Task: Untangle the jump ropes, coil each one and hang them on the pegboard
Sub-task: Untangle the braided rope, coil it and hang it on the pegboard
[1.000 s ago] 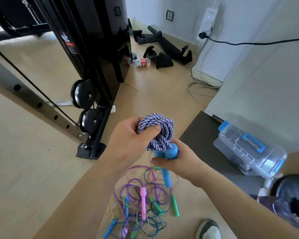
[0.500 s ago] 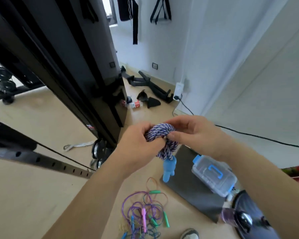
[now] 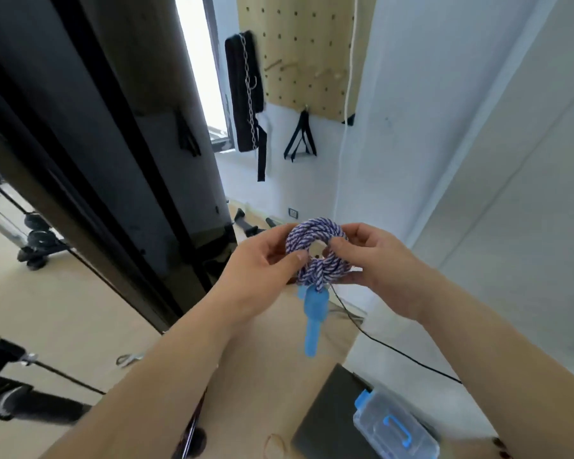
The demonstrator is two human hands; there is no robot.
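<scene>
Both hands pinch the coiled rope (image 3: pixel 315 251), left hand (image 3: pixel 262 263) and right hand (image 3: pixel 375 256), holding its hole open, probably for a peg on the pegboard (image 3: pixel 309 54) above; handles (image 3: pixel 312 321) hang below.

a bright gym corner on my feed: white walls (image 3: pixel 428 144) and a pale wood floor (image 3: pixel 63 309).
a tall black machine frame (image 3: pixel 96 144) fills the left of my view, with a strip of daylight from a window (image 3: pixel 196 61) just behind it. on the far wall hang a black padded belt with a chain (image 3: pixel 246 94) and a black strap handle (image 3: pixel 300 137); a socket (image 3: pixel 293 212) sits low near the floor. a black cable (image 3: pixel 395 346) crosses the floor beside a dark mat (image 3: pixel 325 415), and a clear box with a blue latch (image 3: pixel 395 429) stands at the mat's right edge.
</scene>
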